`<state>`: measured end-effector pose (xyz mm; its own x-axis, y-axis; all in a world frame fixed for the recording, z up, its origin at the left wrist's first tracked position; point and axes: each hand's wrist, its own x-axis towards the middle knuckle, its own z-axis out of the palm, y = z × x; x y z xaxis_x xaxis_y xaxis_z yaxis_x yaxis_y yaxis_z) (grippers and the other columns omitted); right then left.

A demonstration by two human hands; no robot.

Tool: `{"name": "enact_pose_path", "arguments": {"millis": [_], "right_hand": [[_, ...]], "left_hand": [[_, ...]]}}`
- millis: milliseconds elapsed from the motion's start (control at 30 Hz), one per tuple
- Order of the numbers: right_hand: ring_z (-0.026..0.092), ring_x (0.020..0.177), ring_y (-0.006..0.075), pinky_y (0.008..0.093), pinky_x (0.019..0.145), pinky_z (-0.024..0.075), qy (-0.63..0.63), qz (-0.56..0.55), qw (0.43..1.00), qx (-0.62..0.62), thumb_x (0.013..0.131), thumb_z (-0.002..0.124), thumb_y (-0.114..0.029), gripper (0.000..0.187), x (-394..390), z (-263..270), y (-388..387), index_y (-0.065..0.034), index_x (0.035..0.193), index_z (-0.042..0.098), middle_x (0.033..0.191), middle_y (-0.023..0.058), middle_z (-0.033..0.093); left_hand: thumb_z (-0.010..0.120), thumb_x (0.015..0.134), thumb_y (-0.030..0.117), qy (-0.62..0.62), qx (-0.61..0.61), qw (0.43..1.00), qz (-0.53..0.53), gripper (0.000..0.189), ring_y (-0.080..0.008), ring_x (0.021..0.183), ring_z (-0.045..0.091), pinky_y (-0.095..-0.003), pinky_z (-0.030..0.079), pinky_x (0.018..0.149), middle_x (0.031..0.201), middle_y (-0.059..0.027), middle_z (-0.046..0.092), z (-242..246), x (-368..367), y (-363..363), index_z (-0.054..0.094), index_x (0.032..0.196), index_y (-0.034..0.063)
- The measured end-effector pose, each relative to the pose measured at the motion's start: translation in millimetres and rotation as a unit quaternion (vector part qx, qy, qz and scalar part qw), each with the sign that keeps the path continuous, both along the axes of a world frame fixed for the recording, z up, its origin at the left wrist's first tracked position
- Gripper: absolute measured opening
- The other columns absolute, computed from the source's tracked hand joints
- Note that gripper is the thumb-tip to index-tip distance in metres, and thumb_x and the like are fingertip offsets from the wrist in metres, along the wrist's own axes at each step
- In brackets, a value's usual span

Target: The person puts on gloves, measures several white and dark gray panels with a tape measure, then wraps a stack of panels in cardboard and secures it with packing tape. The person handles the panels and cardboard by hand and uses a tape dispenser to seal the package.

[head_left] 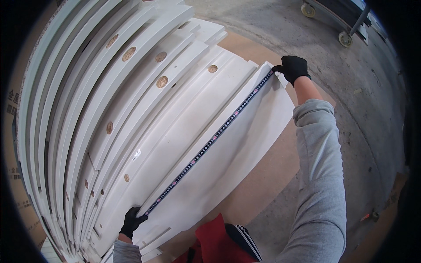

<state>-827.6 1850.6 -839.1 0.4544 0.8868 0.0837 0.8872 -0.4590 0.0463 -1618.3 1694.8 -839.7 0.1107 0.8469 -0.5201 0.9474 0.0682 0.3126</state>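
A black measuring tape blade (215, 137) with white and red markings lies stretched along the edge of the frontmost white board (256, 131). My left hand (133, 219), in a black glove, grips the blade's lower end at the board's near left corner. At the far upper corner my right hand (294, 69), gloved in black too, is closed with its thumb or a finger on the other end of the blade. No tape case shows; the right hand may hide it. The board leans against more white panels.
Many white panels (144, 88) stand stacked in a row at the left, some with round holes showing chipboard. A brown sheet (263, 184) lies on the concrete floor (355, 95). A wheeled cart (345, 39) stands top right. Printed cardboard (24, 210) lines the far left.
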Motion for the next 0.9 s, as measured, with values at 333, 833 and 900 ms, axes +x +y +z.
{"name": "enact_pose_path", "arguments": {"millis": [333, 833, 900], "right_hand": [[0.063, 0.077, 0.0333, 0.0424, 0.068, 0.0493, 0.046, 0.011, 0.998, 0.033, 0.068, 0.066, -0.062, 0.054, 6.7, -2.3, -0.8, -0.0081, 0.077, 0.066, 0.078, 0.014, 0.065], [0.066, 0.082, 0.0296, 0.0401, 0.072, 0.0508, 0.02, -0.014, 0.999, 0.029, 0.065, 0.068, -0.062, 0.052, 6.8, -4.6, -1.1, -0.0134, 0.082, 0.069, 0.082, 0.0093, 0.068], [0.066, 0.082, 0.0297, 0.0402, 0.071, 0.0508, 0.02, -0.02, 0.999, 0.029, 0.065, 0.068, -0.062, 0.052, 6.8, -6.1, -1.2, -0.0134, 0.083, 0.069, 0.082, 0.0095, 0.068]], "left_hand": [[0.084, 0.064, 0.032, -0.004, 0.012, 1.0, 0.0, 0.058, -0.0264, 0.09, 0.062, -0.0352, 0.051, 0.077, 0.098, -0.0135, 0.063, -3.3, -3.5, 0.2, 0.062, 0.108, 0.0006], [0.085, 0.063, 0.03, -0.007, -0.002, 1.0, 0.013, 0.055, -0.0269, 0.091, 0.062, -0.0369, 0.05, 0.079, 0.098, -0.0133, 0.063, 3.5, 6.5, 1.0, 0.064, 0.105, 0.0012], [0.085, 0.063, 0.031, -0.011, 0.009, 1.0, 0.005, 0.056, -0.0271, 0.09, 0.062, -0.0369, 0.05, 0.079, 0.097, -0.0136, 0.063, 1.5, 3.5, 0.9, 0.063, 0.105, 0.0012]]}}
